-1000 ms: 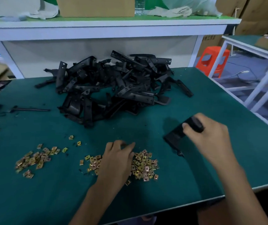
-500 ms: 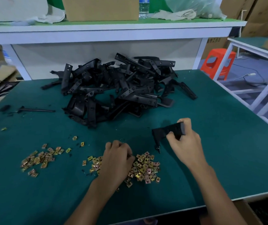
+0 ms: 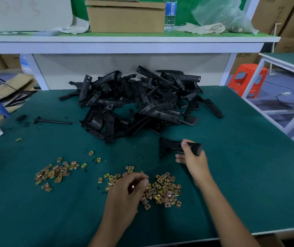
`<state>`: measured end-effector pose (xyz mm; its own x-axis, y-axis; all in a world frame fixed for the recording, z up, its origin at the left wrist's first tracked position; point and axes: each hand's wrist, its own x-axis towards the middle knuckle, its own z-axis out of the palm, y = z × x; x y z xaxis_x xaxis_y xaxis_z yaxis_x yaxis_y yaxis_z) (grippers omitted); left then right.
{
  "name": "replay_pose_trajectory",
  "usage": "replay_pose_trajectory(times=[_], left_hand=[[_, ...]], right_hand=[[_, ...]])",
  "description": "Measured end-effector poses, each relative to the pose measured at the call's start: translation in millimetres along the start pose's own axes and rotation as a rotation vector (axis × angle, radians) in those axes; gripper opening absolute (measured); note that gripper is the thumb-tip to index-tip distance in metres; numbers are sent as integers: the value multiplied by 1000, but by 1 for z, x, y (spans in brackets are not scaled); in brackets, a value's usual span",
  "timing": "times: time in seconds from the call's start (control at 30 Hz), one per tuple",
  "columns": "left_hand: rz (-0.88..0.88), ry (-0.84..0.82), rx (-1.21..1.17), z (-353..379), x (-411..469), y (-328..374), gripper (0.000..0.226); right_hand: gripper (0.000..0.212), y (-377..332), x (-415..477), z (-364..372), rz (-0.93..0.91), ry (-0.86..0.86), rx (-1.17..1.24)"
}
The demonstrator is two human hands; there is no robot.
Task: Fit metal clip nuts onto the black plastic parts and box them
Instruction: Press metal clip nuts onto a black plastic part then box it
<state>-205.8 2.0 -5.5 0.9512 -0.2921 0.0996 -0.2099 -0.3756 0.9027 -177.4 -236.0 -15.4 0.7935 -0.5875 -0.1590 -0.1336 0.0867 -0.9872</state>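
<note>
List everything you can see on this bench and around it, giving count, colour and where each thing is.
black plastic parts: a large heap, black, back centre of the table
held part: one, black, just above the table, right of centre
main nut heap: many, brass-gold, front centre
smaller nut heap: many, brass-gold, front left
rod: one, black, left of the black heap
cardboard box: one, brown, on the shelf behind
water bottle: one, clear with a blue label, right of the box
plastic bag: one, clear, right end of the shelf
stool: one, orange, on the floor at right
left hand: at the main nut heap, fingers seemingly pinching one clip nut
right hand: grips the held part
</note>
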Motion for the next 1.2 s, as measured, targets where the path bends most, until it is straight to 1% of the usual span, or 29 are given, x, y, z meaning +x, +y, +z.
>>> replay_pose_trajectory(times=[0.03,0.13,0.17,0.23,0.3,0.33,0.43,0.5,0.67,0.77,0.9,1.0,1.07,1.13,1.2], left_hand=[[-21,15,-37,-2,-2,-1,12],[-120,43,-207,-6,-4,-3,18],[-152,45,-265,-6,-5,-3,20],[-199,35,-377,-7,-6,-1,20],[-252,16,-506,-5,-6,2,21],[-281,11,-574,-4,-6,4,22],[-353,-5,-776,4,-8,11,17],[-381,-19,-854,10,-9,16,17],[-439,-44,-1004,17,-15,27,24],[-438,-58,-1009,17,-15,29,27],[-430,-75,-996,15,-13,28,22],[-450,-33,-988,14,-8,24,12],[-476,-7,-979,13,-6,21,17],[-476,-23,-958,14,-5,20,20],[-472,-46,-953,16,-6,20,19]], right_hand=[[22,1,-4,0,22,-4,163],[31,13,-28,-7,47,-84,555],[32,18,-39,-9,48,-105,628],[28,27,-59,-11,52,-117,689],[24,34,-73,-12,59,-140,687],[27,37,-78,-12,66,-158,674],[44,37,-89,-10,87,-220,628],[50,36,-93,-9,92,-235,611],[38,33,-98,-7,60,-255,600],[36,31,-99,-4,65,-257,603],[43,31,-99,-4,44,-255,548],[45,30,-99,-4,32,-275,533],[47,30,-99,-3,44,-270,535],[46,30,-97,-4,58,-258,536],[43,30,-96,-4,60,-260,528]])
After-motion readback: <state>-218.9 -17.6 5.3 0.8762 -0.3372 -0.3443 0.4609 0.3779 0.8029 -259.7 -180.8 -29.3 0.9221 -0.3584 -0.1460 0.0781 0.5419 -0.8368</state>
